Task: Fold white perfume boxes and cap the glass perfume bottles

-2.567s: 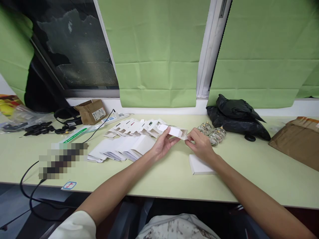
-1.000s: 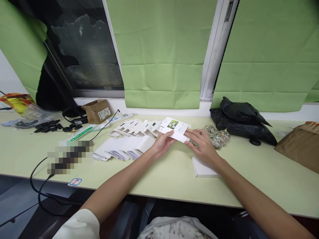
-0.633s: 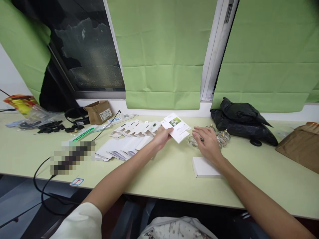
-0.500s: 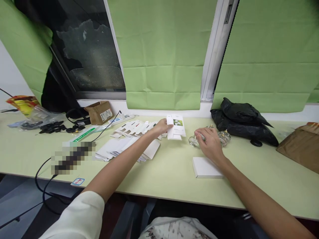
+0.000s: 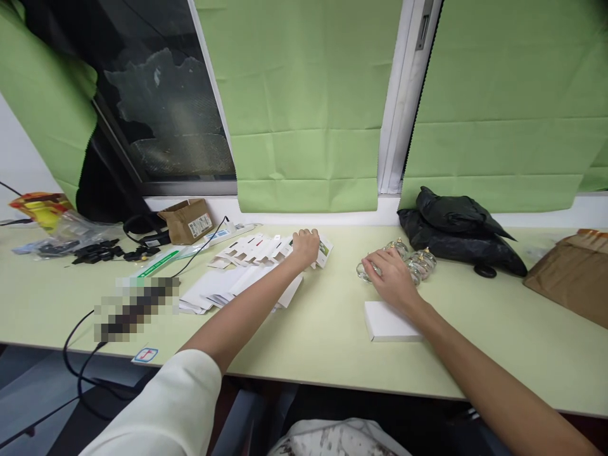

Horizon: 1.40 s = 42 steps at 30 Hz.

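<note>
Left hand [image 5: 306, 248] bent downward over a small white carton [image 5: 325, 252] at the right end of a slanting row of open white boxes [image 5: 254, 249]; the fingers are curled together, but their tips are hidden, so whether they pinch the carton cannot be told. The carton's printed face, with its green picture, shows to the right of the knuckles. Its visible edge slants, the far end pointing toward the curtain [image 5: 304, 126] and slightly right, the near end toward the wearer and slightly left; the hand covers the rest of its long axis. Right hand [image 5: 388, 273], fingers loosely arched, lies over clear glass balls [image 5: 425, 261]; whether it grips one cannot be told. Nearer the wearer, a fanned pile of white sleeves [image 5: 228, 286] lies at left and a flat white box [image 5: 392, 322] below the right wrist. Farther out on the table [image 5: 327, 348]: a small brown box [image 5: 187, 221] at left, black bags [image 5: 456, 221] and a larger brown box [image 5: 570, 272] at right.
</note>
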Motion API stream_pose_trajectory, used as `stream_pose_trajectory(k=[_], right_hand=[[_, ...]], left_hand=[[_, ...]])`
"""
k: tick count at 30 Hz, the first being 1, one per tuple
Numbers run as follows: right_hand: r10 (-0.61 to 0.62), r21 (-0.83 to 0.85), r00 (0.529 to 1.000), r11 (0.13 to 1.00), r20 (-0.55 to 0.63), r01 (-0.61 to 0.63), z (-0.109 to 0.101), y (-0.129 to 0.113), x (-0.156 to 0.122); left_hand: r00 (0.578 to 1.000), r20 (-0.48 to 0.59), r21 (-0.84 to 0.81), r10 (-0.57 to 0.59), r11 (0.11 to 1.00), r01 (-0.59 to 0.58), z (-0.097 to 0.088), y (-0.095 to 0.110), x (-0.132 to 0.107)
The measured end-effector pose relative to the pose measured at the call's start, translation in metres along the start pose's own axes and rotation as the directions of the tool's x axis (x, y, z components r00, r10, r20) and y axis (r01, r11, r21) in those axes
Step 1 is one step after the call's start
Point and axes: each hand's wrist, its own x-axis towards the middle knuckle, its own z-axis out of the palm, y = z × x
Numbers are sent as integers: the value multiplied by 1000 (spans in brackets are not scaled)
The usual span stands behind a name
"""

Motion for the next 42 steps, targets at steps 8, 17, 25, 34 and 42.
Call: stream_pose_trajectory(k=[8, 17, 25, 34, 42], right_hand=[[-1, 20, 1000, 1000, 20, 0, -2, -1, 0], [-9, 38, 975, 999, 222, 0, -29, -7, 7], [273, 19, 832, 947, 482, -322, -97, 7, -37], [490, 98, 657, 755, 573, -649, -92, 7, -118], [377, 346, 596, 550, 709, -760, -76, -10, -108]], left_hand=[[981, -61, -20, 185, 982, -186, 30, 18, -20], [976, -41, -115, 213, 969, -217, 48, 25, -29], [949, -123, -179, 290, 934, -309, 22, 23, -54], [837, -109, -490, 536, 704, -514, 18, 73, -181], [762, -184, -329, 621, 692, -643, 12, 44, -178]])
